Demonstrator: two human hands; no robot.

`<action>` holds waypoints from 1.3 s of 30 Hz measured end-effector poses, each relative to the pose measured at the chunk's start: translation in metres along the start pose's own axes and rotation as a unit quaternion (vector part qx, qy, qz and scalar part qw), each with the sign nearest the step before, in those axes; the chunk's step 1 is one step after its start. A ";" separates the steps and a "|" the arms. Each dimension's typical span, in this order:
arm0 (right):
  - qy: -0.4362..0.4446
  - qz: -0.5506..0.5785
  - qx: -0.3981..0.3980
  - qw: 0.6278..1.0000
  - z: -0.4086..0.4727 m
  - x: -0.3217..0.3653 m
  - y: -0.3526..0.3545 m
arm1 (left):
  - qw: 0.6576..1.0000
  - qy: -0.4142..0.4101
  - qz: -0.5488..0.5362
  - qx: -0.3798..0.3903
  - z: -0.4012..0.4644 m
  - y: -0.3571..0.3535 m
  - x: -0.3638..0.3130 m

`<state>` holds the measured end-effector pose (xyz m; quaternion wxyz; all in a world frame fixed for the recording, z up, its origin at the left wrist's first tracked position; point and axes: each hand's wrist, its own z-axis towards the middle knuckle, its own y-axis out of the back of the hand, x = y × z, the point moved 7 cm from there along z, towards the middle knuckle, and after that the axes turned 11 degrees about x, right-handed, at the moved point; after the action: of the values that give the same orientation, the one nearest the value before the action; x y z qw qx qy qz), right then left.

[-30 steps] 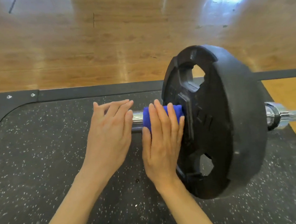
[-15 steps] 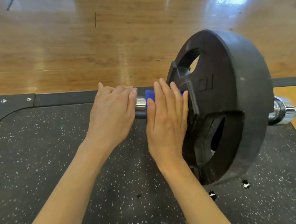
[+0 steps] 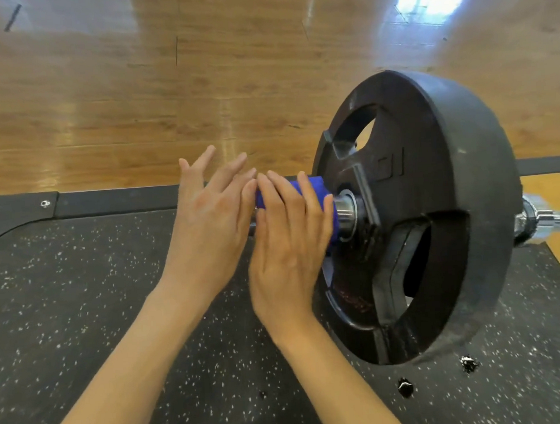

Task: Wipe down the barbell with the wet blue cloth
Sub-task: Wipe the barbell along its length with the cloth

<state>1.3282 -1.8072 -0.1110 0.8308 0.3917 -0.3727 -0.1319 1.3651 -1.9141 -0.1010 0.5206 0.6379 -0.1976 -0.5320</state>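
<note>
Left hand [image 3: 208, 222], fingers splayed and gripping nothing, rests mid-frame beside the right hand [image 3: 290, 240], whose straight fingers press the blue cloth [image 3: 316, 190] wrapped round the barbell [image 3: 345, 208], its axis running left-right toward the plate [image 3: 434, 210].

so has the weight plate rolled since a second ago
Yes. The weight plate has rolled away from the person toward the mat's far edge; its cutouts have turned.

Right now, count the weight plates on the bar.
1. A black plate sits on the bar right of the cloth and both hands. The bar's left end is out of view, so more may exist.
</note>
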 end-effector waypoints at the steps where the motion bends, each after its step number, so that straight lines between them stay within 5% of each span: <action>1: 0.016 0.004 0.003 1.000 0.002 -0.004 0.001 | 1.000 -0.002 -0.002 -0.007 0.001 0.000 0.001; 5: -0.047 0.030 -0.039 0.998 0.012 -0.020 0.010 | 1.000 -0.002 0.001 -0.018 0.009 0.002 0.002; 9: 0.004 0.023 -0.035 0.999 0.007 -0.019 0.000 | 0.999 -0.002 0.018 -0.034 0.020 0.004 0.002; 15: -0.049 0.051 -0.079 0.994 0.018 -0.017 -0.017 | 0.998 -0.002 0.047 -0.051 0.037 0.006 0.003; 23: -0.018 0.032 -0.079 0.996 0.046 -0.022 -0.026 | 0.999 0.020 0.031 0.002 0.074 0.000 0.017; 27: 0.065 0.006 -0.051 0.997 0.052 -0.020 -0.035 | 0.999 0.021 0.039 0.016 0.084 0.004 0.022; 31: -0.039 0.049 -0.090 0.994 0.055 -0.028 -0.033 | 0.999 0.023 0.035 0.016 0.090 0.002 0.023; 35: 0.058 0.020 -0.034 0.998 0.038 -0.025 -0.046 | 0.999 0.020 0.038 0.005 0.091 0.003 0.025; 39: -0.003 0.075 -0.049 0.996 0.027 -0.042 -0.039 | 1.000 0.016 0.026 -0.002 0.089 0.003 0.024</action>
<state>1.2822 -1.8263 -0.1505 0.8554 0.3213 -0.3966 -0.0883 1.2962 -1.9746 -0.1002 0.5391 0.6398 -0.2045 -0.5081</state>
